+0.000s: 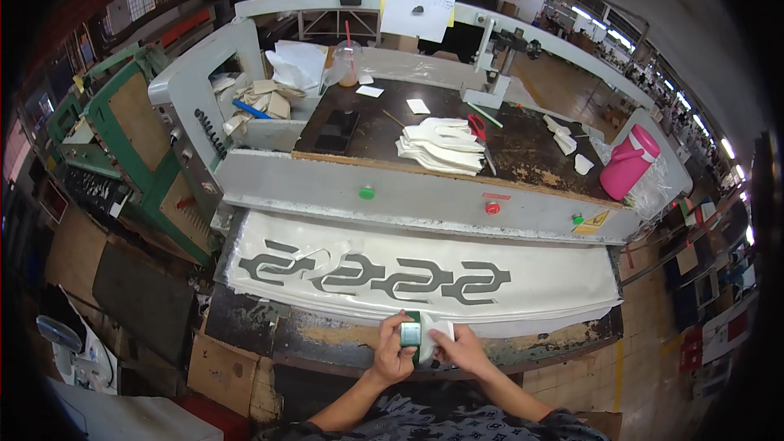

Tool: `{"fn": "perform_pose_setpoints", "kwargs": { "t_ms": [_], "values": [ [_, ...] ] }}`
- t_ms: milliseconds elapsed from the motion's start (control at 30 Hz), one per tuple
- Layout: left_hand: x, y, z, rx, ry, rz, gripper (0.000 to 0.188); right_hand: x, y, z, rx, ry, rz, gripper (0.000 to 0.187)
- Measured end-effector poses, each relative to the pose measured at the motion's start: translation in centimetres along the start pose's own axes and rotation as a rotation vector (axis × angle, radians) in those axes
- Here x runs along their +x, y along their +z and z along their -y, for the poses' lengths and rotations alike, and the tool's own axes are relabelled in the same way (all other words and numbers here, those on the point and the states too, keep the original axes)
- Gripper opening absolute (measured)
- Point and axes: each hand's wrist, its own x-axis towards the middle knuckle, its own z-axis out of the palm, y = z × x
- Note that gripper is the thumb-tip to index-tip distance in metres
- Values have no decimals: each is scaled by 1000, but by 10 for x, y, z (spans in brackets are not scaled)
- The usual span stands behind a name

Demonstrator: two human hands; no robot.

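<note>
Factory hall behind, lit by strip lights (727,147), with a green machine (151,126) at left. Noted at centre: two bench levels on a pale grey metal machine. On the lower bench (343,335), a white sheet (572,278), smooth and slightly glossy, with rippled layers along the near side; across it, a row of grey interlocking angular shapes (377,273). Unable to tell whether openings or dark print.

Just beyond the lower bench's near edge, mid-length: left hand (394,359) with fingers clamped round a green box (410,334), squarish, pale label outward. Right hand (463,351) with fingers pinched together on a thin white piece (431,328) against the box's right side. Unable to tell whether joined. Presumably held close to the body for steadiness and a clear view.

On the upper bench (539,143), dark and worn to bare wood near the front edge: a stack of white cutouts (441,147), limp and forked, with red-handled scissors (477,125) alongside, probably for easy reach. At the right end, a pink plastic jug (629,165), likely kept clear of the sheet. Near the far left corner, a clear cup (347,65).
</note>
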Motion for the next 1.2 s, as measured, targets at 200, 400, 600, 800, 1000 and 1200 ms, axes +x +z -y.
{"fn": "perform_pose_setpoints", "kwargs": {
  "t_ms": [200,400,600,800,1000,1200],
  "values": [
    [1,6,-2,-54,-48,37,41,-13,-10,3,-300,-46,-160,37],
    [0,21,3,-1,-211,-137,49,2,-16,-23,-108,-169,-221,41],
    [-33,50,15,-125,-412,-344,48,23,-46,-42,-411,-230,-137,33],
    [-32,75,13,-290,-449,-527,46,25,-60,-39,-206,-171,-111,33],
    [-25,101,23,-417,-433,-586,42,17,-103,-28,-124,-300,-156,37],
    [-22,129,-2,-419,-485,-682,36,-9,-143,-40,14,-165,-186,33]
  ]
}}
